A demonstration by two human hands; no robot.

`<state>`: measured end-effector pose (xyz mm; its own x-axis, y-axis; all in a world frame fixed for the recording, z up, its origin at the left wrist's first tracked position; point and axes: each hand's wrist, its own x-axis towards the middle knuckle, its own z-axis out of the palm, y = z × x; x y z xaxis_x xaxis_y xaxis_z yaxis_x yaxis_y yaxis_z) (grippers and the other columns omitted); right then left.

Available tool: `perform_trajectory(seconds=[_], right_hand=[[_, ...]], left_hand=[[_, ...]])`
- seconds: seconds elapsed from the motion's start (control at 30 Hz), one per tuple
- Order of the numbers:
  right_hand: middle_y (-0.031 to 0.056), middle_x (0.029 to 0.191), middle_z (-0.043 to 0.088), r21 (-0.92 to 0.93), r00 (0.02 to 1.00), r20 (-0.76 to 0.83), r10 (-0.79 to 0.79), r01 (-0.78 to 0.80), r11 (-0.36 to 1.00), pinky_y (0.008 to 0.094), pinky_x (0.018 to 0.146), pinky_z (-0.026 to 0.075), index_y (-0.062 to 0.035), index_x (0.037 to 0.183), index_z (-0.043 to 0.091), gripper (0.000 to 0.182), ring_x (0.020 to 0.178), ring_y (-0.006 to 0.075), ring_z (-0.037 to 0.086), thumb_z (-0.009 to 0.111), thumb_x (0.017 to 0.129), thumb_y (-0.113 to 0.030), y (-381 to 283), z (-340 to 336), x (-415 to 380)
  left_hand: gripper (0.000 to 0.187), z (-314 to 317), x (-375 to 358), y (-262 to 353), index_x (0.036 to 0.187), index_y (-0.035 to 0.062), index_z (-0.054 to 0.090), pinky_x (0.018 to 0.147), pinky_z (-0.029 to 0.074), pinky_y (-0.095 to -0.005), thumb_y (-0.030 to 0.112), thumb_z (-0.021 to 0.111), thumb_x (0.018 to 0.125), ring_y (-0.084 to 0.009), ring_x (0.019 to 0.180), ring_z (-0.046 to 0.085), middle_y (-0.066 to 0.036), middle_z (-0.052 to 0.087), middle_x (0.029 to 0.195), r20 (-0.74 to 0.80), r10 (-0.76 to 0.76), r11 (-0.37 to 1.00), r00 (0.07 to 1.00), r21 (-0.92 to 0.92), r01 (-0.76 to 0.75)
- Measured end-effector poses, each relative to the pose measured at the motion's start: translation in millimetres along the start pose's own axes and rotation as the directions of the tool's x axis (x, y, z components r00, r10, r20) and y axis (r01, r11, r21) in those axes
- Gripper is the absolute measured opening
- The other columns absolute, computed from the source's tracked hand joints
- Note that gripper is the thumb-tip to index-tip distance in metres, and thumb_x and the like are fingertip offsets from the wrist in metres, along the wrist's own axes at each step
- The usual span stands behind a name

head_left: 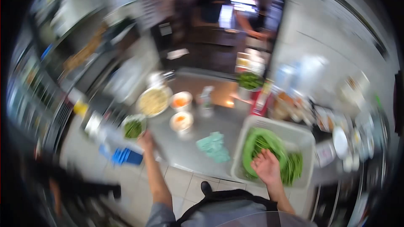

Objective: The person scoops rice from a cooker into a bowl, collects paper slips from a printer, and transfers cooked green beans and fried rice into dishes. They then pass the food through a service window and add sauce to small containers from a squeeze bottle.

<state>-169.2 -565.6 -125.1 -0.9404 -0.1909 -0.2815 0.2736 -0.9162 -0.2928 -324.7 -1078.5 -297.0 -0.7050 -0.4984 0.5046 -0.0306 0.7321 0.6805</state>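
At the left end of the metal counter, my left hand (146,141) is closed at the rim of a white bowl (134,127) holding chopped greens. My right hand (266,166) has its fingers apart, palm turned up, over a grey tub (309,153). In that tub are a green bag (247,153) with long green stalks inside it and a loose bundle of green stalks (292,169) to its right. No object shows in my right palm. A crumpled teal cloth (213,146) lies on the counter between my hands.
A bowl of pale food (154,101), two white tubs with orange contents (181,101) and a blurred bottle (206,101) stand on the counter (176,141). Blue containers (127,156) are at the left. People (210,6) stand beyond the opening; another person (63,185) is at lower left.
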Motion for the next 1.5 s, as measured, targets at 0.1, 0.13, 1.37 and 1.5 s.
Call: perform_trajectory(seconds=[0.1, 0.13, 1.37, 1.5], right_hand=[[0.0024, 0.082, 0.063, -0.010, 0.990, -0.037, -0.135, 0.135, 0.991, 0.0358, 0.081, 0.044, -0.0092, 0.097, 0.061, 0.022, 0.081, 0.0163, 0.058, 0.048, 0.090, -0.026, -2.9, 7.8, -4.8], [0.0023, 0.084, 0.062, -0.011, 0.984, -0.052, -0.170, 0.170, 0.985, 0.0356, 0.082, 0.044, -0.0086, 0.096, 0.061, 0.022, 0.082, 0.0162, 0.058, 0.048, 0.091, -0.026, -3.5, 7.7, -5.4], [0.0128, 0.101, 0.065, -0.233, 0.180, -0.128, -0.975, -0.961, -0.147, 0.0626, 0.078, 0.039, -0.0095, 0.104, 0.064, 0.032, 0.089, 0.0358, 0.063, 0.054, 0.079, -0.026, -739.5, -305.3, -120.3], [0.0153, 0.096, 0.066, -0.283, 0.168, -0.192, -0.967, -0.953, -0.109, 0.0607, 0.065, 0.046, -0.0071, 0.094, 0.068, 0.023, 0.086, 0.0364, 0.064, 0.054, 0.078, -0.017, -768.3, -293.3, -121.2]], left_hand=[[0.039, 16.2, 9.3, -39.2, 0.089, -0.0019, 0.066, 0.058, 0.047, -0.0423, 0.033, 0.050, 0.088, -0.0331, 0.068, 0.061, -0.022, 0.064, 0.079, 0.048, 0.062, 0.991, 0.997, 0.116, -0.068], [0.040, 19.2, 9.3, -49.4, 0.093, -0.0019, 0.065, 0.062, 0.048, -0.0438, 0.036, 0.053, 0.088, -0.0350, 0.072, 0.062, -0.022, 0.064, 0.085, 0.034, 0.038, 0.963, 0.999, 0.266, -0.046], [0.033, 8.4, -250.6, 499.4, 0.107, -0.0079, 0.045, 0.070, 0.056, -0.0335, 0.013, 0.042, 0.082, -0.0275, 0.077, 0.065, -0.025, 0.061, 0.089, 0.723, -0.045, 0.044, 0.690, -0.688, 0.724], [0.033, -3.5, -269.5, 532.1, 0.112, -0.0058, 0.039, 0.070, 0.056, -0.0348, 0.009, 0.040, 0.082, -0.0296, 0.079, 0.065, -0.026, 0.059, 0.095, 0.735, -0.082, 0.134, 0.673, -0.661, 0.738]])
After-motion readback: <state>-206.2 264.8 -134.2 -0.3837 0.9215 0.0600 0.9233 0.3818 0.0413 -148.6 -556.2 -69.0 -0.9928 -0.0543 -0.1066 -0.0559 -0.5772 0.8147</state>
